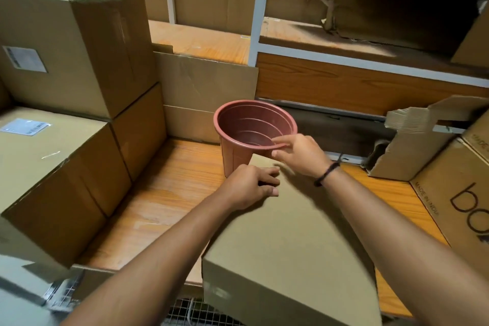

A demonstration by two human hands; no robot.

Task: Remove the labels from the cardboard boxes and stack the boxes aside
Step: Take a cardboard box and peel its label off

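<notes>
A plain cardboard box (299, 241) lies on the wooden table in front of me, no label showing on its top. My left hand (248, 186) rests on the box's far left corner with fingers curled over the edge. My right hand (299, 152) hovers at the near rim of a reddish plastic pot (251, 124), its fingers pinched together; whether anything is between them is unclear. Two stacked boxes at the left carry white labels: the upper box (79, 42) with its label (25, 59), the lower box (53, 172) with its label (25, 126).
A flat cardboard sheet (206, 82) leans behind the pot. A printed box (457, 201) and a torn box (418, 137) stand at the right. White-framed shelves (260, 16) with more cardboard rise behind. The wooden tabletop (164, 193) shows between the boxes.
</notes>
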